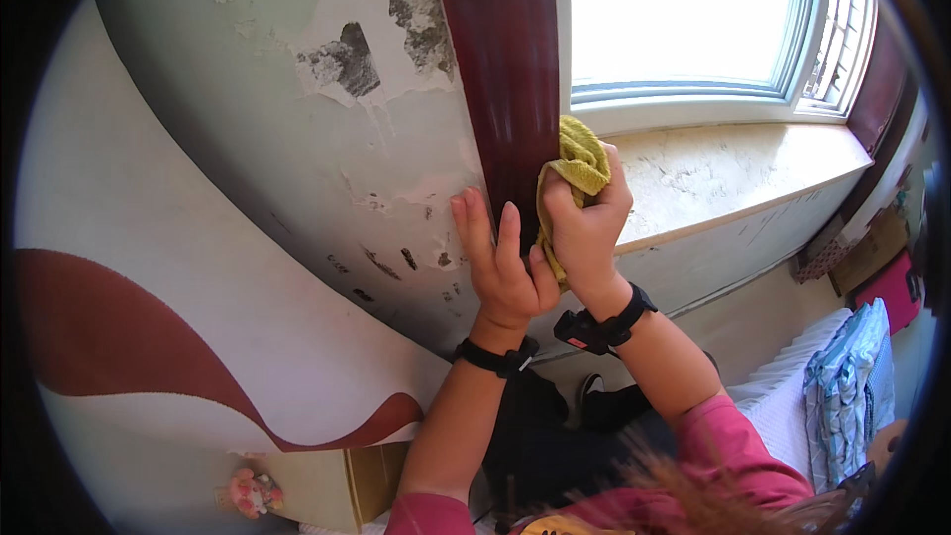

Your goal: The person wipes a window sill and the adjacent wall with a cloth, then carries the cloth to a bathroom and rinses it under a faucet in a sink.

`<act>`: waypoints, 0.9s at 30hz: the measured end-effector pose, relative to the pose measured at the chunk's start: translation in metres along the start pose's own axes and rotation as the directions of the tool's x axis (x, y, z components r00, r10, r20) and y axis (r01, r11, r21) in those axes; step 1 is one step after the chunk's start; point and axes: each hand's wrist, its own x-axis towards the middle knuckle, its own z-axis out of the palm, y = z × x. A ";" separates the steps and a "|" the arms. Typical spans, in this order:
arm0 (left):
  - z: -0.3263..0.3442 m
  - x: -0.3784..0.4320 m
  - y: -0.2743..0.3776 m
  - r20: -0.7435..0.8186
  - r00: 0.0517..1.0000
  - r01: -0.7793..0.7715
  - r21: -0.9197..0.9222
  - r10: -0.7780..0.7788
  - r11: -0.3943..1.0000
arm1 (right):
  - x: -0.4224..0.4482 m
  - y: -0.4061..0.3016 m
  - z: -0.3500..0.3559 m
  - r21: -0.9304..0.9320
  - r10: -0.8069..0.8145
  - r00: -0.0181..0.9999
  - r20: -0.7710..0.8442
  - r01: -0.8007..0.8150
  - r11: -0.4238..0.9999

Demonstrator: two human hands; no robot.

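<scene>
A yellow-green cloth (583, 156) is bunched in my right hand (587, 227), at the right edge of the dark red window casing (509, 74). My left hand (501, 260) rests at the lower part of the casing, fingers extended and apart, its thumb near the cloth's lower end. It holds nothing. To the left of the casing, the wall (334, 163) has peeling paint and dark bare patches. Black bands are on both wrists.
A stone windowsill (713, 171) runs right below the white-framed window (683, 104). Folded blue bedding (851, 386) lies on a white bed cover at lower right, near a pink case (888, 293). At lower left a plush toy (252, 492) sits by a cabinet (319, 487).
</scene>
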 end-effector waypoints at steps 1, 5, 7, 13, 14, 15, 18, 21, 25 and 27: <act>0.001 0.001 0.000 -0.020 1.000 -0.003 -0.004 0.003 1.000 | 0.000 -0.001 0.002 -0.030 -0.070 0.996 -0.060 0.068 0.997; 0.000 0.001 0.000 -0.018 1.000 0.007 -0.049 -0.008 0.999 | -0.001 0.003 0.004 -0.194 -0.243 0.967 -0.078 0.225 0.955; 0.002 0.002 -0.002 -0.062 0.998 -0.009 -0.061 0.006 0.998 | -0.002 -0.005 0.010 -0.219 -0.273 0.957 -0.100 0.246 0.944; -0.002 0.002 -0.003 -0.006 1.000 -0.027 -0.097 0.027 0.995 | -0.001 -0.016 0.017 -0.238 -0.258 0.961 -0.102 0.228 0.944; -0.003 0.001 -0.003 -0.007 1.000 -0.024 -0.107 0.024 0.994 | -0.001 -0.016 0.018 -0.258 -0.280 0.954 -0.102 0.247 0.934; -0.007 0.002 -0.003 0.023 0.999 -0.025 -0.089 0.027 0.996 | 0.000 -0.020 0.019 -0.259 -0.278 0.955 -0.100 0.245 0.935; -0.009 0.002 -0.004 0.090 0.995 -0.028 -0.079 0.036 0.996 | 0.009 -0.028 -0.003 -0.239 -0.069 0.997 -0.047 0.056 0.969; -0.006 0.005 0.000 0.125 0.991 -0.047 -0.052 0.053 0.998 | 0.018 -0.018 -0.033 -0.093 0.178 0.983 0.048 -0.173 0.981; -0.008 0.005 -0.005 0.117 0.990 -0.072 -0.034 0.076 0.997 | 0.011 -0.024 -0.038 -0.002 0.208 0.977 0.034 -0.209 0.978; -0.008 0.006 -0.003 0.091 0.993 -0.071 0.003 0.070 0.997 | 0.009 -0.029 -0.032 0.057 0.113 0.990 0.082 -0.118 0.991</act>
